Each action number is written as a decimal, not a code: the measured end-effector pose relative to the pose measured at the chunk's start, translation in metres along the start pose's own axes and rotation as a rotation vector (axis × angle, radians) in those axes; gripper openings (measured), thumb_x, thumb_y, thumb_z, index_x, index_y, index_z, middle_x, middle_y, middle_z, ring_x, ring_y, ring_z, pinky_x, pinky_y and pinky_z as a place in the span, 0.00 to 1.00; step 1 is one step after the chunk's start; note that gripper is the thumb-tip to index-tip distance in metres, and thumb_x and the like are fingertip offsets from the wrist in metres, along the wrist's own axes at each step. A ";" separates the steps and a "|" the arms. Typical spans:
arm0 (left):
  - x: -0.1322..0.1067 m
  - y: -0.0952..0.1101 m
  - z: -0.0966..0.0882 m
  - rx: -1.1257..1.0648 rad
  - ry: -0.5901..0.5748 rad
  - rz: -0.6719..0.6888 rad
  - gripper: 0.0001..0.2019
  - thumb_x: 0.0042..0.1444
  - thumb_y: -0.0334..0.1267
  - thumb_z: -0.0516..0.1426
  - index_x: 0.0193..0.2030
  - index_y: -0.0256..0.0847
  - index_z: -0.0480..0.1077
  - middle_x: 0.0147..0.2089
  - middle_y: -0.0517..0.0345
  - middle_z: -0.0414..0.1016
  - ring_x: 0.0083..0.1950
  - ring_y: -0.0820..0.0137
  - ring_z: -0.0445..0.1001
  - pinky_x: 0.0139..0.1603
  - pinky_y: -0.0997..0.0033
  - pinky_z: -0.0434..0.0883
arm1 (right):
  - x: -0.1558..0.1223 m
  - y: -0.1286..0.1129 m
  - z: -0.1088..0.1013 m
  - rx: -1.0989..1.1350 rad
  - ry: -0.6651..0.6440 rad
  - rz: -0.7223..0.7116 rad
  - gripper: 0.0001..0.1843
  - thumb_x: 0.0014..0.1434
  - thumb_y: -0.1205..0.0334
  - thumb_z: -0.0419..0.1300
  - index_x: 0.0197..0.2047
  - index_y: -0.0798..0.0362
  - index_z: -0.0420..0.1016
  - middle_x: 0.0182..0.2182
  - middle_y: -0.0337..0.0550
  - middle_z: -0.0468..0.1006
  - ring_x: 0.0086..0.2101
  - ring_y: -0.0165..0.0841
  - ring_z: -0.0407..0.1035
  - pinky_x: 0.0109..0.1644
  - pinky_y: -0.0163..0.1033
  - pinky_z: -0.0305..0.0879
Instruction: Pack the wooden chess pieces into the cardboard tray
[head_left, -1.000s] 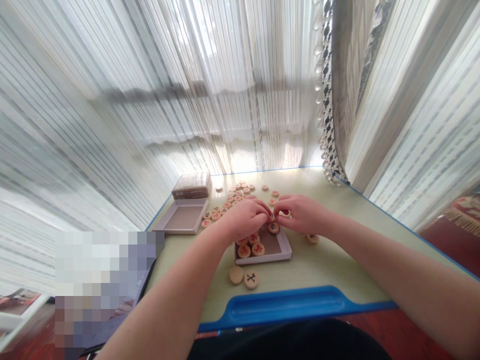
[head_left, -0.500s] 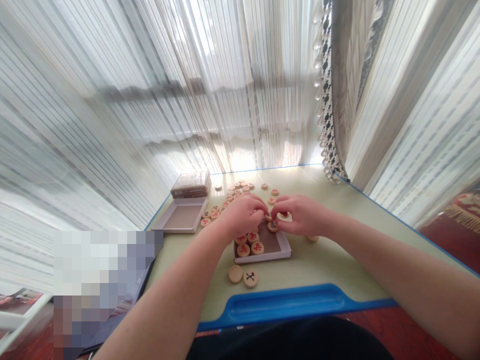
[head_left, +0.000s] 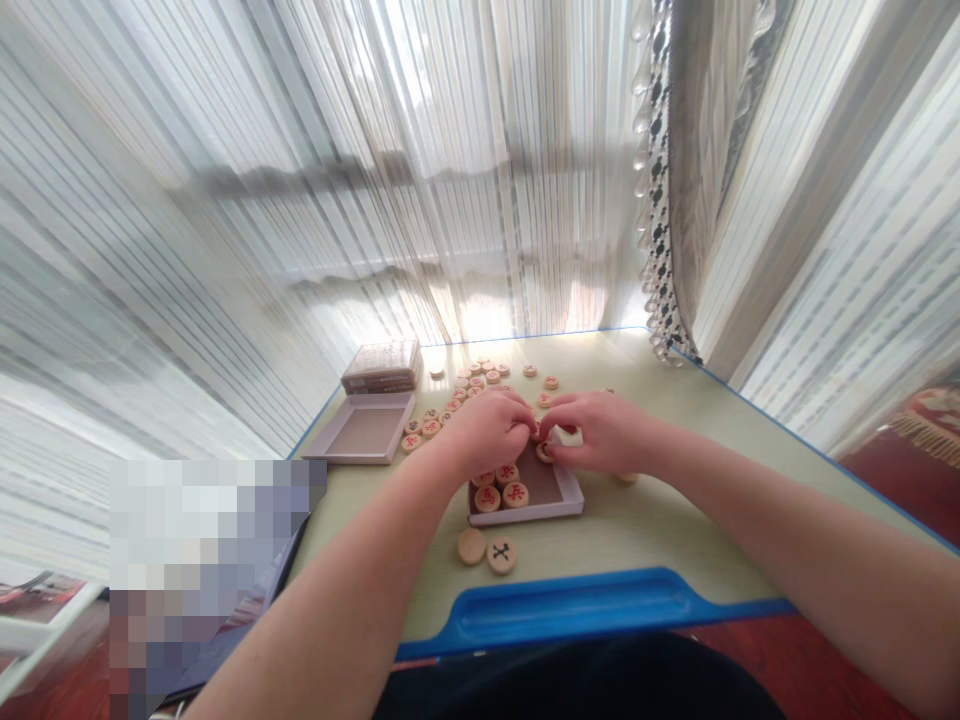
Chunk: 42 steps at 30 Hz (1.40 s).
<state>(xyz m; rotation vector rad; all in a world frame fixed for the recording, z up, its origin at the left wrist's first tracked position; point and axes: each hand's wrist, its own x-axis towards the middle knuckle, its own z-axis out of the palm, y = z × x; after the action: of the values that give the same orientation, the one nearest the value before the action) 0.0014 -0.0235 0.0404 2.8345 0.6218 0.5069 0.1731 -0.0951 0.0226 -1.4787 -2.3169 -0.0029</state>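
A shallow open box [head_left: 570, 487] lies on the table with red-marked xiangqi pieces [head_left: 515, 495] in its near left part. Curled over the box's far left part, my left hand [head_left: 491, 430] is closed; its fingertips are partly hidden, so I cannot tell what it grips. My right hand [head_left: 592, 430] is closed at the box's far right, thumb and fingers on a round wooden xiangqi piece [head_left: 545, 453]. Another piece shows between the two hands, partly covered. In front of the box lie a blank-faced piece [head_left: 472, 546] and a black-marked piece [head_left: 501, 554].
Many loose pieces [head_left: 431, 427] spread behind and left of my left hand. An open box lid or tray [head_left: 360, 430] lies at the left, with a closed box [head_left: 381, 367] behind it. The table has a blue front trough [head_left: 570, 605]. Curtains hang behind it.
Both hands stay over the box. My right fingers have shifted slightly and now cover more of the piece at the box's right side.
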 end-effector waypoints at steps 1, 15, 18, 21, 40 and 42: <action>0.000 0.001 0.000 0.005 -0.007 0.005 0.16 0.45 0.27 0.49 0.31 0.41 0.77 0.36 0.59 0.77 0.42 0.68 0.70 0.50 0.68 0.66 | 0.000 0.001 0.000 0.002 0.006 0.000 0.08 0.51 0.58 0.58 0.34 0.49 0.76 0.32 0.39 0.75 0.33 0.32 0.67 0.35 0.34 0.58; 0.000 -0.002 0.004 -0.014 -0.010 0.025 0.18 0.46 0.27 0.48 0.34 0.44 0.78 0.40 0.63 0.78 0.46 0.68 0.70 0.53 0.68 0.65 | -0.001 -0.002 -0.002 0.007 -0.006 -0.044 0.06 0.49 0.61 0.59 0.30 0.51 0.77 0.28 0.38 0.75 0.27 0.27 0.64 0.29 0.33 0.53; 0.000 -0.003 0.006 -0.010 0.031 0.001 0.17 0.47 0.27 0.48 0.33 0.42 0.78 0.42 0.61 0.77 0.46 0.68 0.70 0.53 0.68 0.66 | -0.001 -0.004 -0.003 -0.005 -0.031 -0.034 0.06 0.49 0.61 0.58 0.28 0.51 0.76 0.28 0.38 0.75 0.26 0.27 0.65 0.28 0.33 0.53; 0.000 -0.003 0.006 0.005 0.014 0.013 0.17 0.47 0.27 0.48 0.34 0.43 0.78 0.42 0.61 0.77 0.45 0.67 0.70 0.52 0.68 0.66 | 0.000 -0.005 -0.001 -0.021 -0.053 -0.032 0.06 0.49 0.61 0.58 0.29 0.51 0.76 0.28 0.38 0.76 0.27 0.29 0.66 0.29 0.33 0.54; 0.000 -0.003 0.005 0.149 -0.021 -0.042 0.16 0.47 0.29 0.49 0.32 0.45 0.78 0.35 0.56 0.73 0.41 0.65 0.68 0.46 0.65 0.67 | -0.001 -0.006 -0.003 -0.046 -0.049 0.044 0.08 0.49 0.60 0.57 0.32 0.48 0.76 0.25 0.38 0.76 0.26 0.30 0.65 0.28 0.34 0.52; -0.001 -0.001 0.004 0.179 -0.050 -0.056 0.15 0.48 0.31 0.50 0.33 0.46 0.78 0.35 0.56 0.72 0.41 0.65 0.68 0.45 0.65 0.66 | -0.001 -0.006 -0.005 -0.058 -0.020 0.062 0.09 0.49 0.58 0.57 0.32 0.50 0.76 0.23 0.38 0.73 0.24 0.28 0.62 0.27 0.34 0.50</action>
<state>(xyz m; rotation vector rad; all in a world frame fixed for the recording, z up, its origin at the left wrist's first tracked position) 0.0015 -0.0230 0.0362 2.9752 0.7706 0.3868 0.1701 -0.0996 0.0276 -1.5854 -2.3044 -0.0390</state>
